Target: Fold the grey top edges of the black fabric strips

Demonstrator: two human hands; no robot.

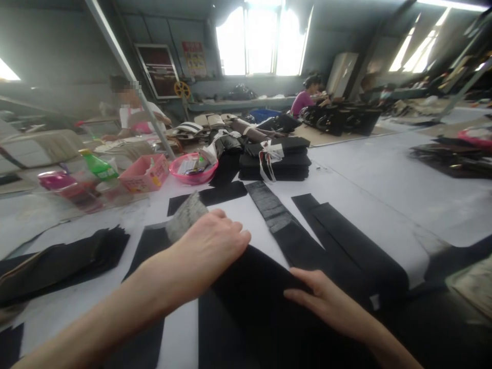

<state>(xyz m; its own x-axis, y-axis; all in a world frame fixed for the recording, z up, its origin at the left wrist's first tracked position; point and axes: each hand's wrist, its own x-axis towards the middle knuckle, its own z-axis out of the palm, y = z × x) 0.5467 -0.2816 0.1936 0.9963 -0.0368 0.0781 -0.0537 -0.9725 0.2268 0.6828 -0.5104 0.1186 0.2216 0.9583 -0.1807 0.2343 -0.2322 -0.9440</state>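
Observation:
A black sheet of material (261, 302) is held up in front of me, its upper edge running between my two hands. My left hand (215, 238) is closed on the sheet's far left corner. At that hand's knuckles a mottled grey piece (186, 215) stands up; whether it belongs to the sheet cannot be made out. My right hand (321, 300) pinches the same edge farther right, between thumb and fingers. Beyond the sheet lies a black strip with a grey, worn-looking surface (271, 207). To its right are folded black pieces (346, 236).
A tied black stack (274, 161) stands at the back of the white table (361, 169). A pink basket (192, 171), a pink box (144, 174) and a green bottle (98, 165) are left of it. Dark pieces (73, 261) lie left. Two people sit farther back.

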